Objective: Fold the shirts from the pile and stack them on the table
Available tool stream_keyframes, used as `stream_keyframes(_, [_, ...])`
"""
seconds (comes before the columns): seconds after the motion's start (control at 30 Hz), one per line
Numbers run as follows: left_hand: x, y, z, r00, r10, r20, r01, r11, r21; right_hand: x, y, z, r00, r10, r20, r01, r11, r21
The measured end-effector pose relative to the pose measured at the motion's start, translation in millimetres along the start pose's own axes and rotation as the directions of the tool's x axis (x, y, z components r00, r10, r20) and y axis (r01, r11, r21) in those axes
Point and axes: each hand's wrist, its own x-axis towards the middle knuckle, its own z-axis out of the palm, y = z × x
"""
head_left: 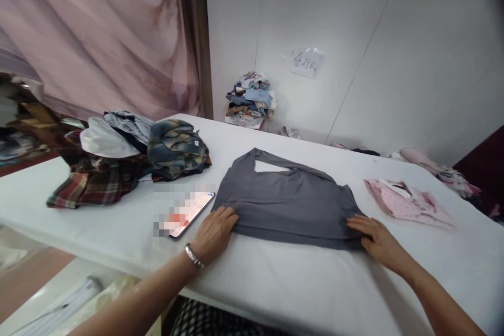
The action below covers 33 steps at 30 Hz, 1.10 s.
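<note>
A dark grey top (289, 197) lies on the white-covered table in front of me, its lower part spread wide and a gap showing the cloth near its far edge. My left hand (216, 228), with a silver bracelet at the wrist, is closed on the top's near left corner, fingers bent over the fabric; the thumb is hidden. At the near right corner, my right hand (380, 239) rests with fingers stretched over the fabric and the thumb apart by the hem. Just left of the top lies a phone (192, 215) with a lit, partly blurred screen.
A folded pink garment (409, 202) lies to the right. On the left, several rumpled garments, including a plaid shirt (96, 184) and a blue-green piece (177, 144), are heaped. Behind the table (299, 278) stands a clothes stack (252, 98), below a paper sign (307, 63).
</note>
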Motion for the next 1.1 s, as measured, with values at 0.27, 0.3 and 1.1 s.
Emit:
stream_keyframes(0.27, [0.1, -9.0, 13.7, 0.999, -0.043, -0.032, 0.039, 0.99, -0.134, 158.3, -85.2, 27.6, 0.999, -0.02, -0.039, 0.031, 0.95, 0.312])
stream_keyframes(0.3, [0.1, -9.3, 15.0, 0.999, -0.045, -0.029, 0.041, 0.989, -0.141, 180.9, -99.4, 37.1, 1.0, -0.026, -0.015, 0.029, 0.939, 0.344])
stream_keyframes(1.1, [-4.7, -11.3, 20.4, 0.995, -0.062, 0.073, 0.083, 0.939, -0.335, 441.5, -169.4, 17.7, 0.82, 0.566, -0.081, -0.018, 0.167, 0.986])
